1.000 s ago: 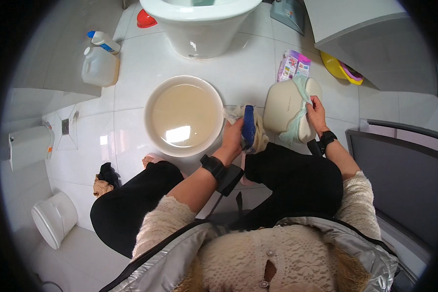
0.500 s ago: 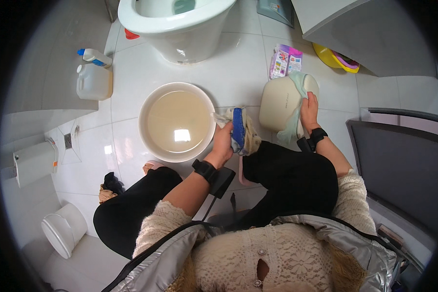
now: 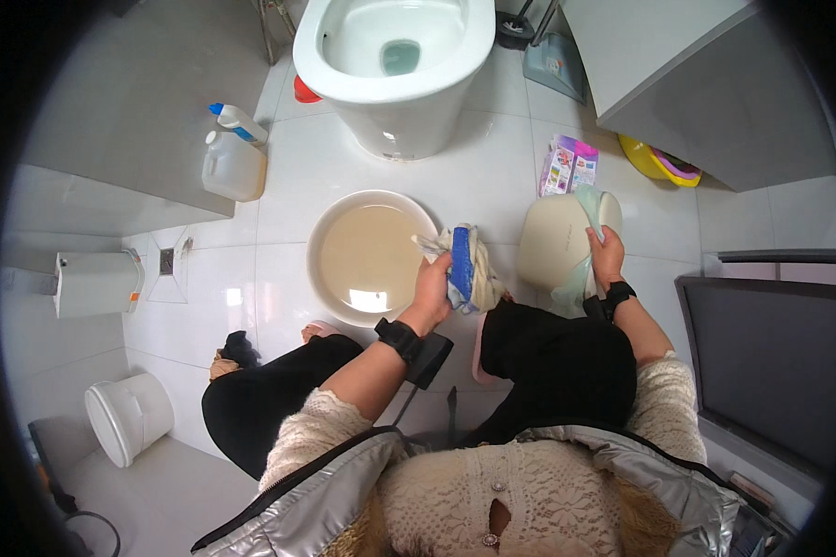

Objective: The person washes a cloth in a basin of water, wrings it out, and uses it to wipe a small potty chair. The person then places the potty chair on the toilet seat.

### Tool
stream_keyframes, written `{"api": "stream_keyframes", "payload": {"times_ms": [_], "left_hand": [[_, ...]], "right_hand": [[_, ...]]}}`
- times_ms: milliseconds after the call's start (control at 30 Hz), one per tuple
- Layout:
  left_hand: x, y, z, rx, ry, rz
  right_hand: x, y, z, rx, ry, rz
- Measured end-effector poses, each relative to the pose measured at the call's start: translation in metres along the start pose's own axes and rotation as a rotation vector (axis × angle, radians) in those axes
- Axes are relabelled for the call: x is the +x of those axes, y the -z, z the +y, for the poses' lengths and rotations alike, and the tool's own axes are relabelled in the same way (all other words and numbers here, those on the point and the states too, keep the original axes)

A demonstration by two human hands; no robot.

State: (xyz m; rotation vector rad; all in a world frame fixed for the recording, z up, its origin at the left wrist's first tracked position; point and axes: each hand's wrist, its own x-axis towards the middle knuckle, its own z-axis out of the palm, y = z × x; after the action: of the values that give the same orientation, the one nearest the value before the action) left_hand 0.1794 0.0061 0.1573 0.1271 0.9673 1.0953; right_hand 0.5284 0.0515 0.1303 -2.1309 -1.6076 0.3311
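From where I stand, just to the right of the water-filled basin [image 3: 313,260], the left hand [image 3: 431,290] has its grip closed around a bunched cloth [image 3: 478,269]. The cloth's blue band runs lengthwise away from the person, beside the basin's rim; whether they touch, I cannot tell. Farther right of the basin, the right hand [image 3: 607,252] lies on the pale green bag [image 3: 574,286] at the cream bin's [image 3: 550,243] edge; how tightly its grip pinches, I cannot tell. So the left hand is nearer to the basin. Beyond the basin stands the toilet [image 3: 390,121].
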Motion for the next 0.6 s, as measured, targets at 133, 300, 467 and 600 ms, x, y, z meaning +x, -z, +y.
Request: {"api": "stream_keyframes", "payload": {"times_ms": [133,300,467,600], "left_hand": [[-0.001,-0.002,0.011,0.003,-0.042,0.008],[-0.007,-0.008,0.022,0.019,-0.038,-0.063],[-0.011,-0.017,0.025,-0.017,-0.084,-0.062],[-0.011,-0.022,0.030,-0.061,0.048,-0.129]], "right_hand": [[-0.002,0.000,0.014,0.320,-0.089,0.115],[0.009,0.013,0.005,0.426,-0.046,0.138],[0.029,0.046,-0.033,0.451,0.005,0.122],[0.042,0.093,-0.081,0.540,0.125,0.098]]}}
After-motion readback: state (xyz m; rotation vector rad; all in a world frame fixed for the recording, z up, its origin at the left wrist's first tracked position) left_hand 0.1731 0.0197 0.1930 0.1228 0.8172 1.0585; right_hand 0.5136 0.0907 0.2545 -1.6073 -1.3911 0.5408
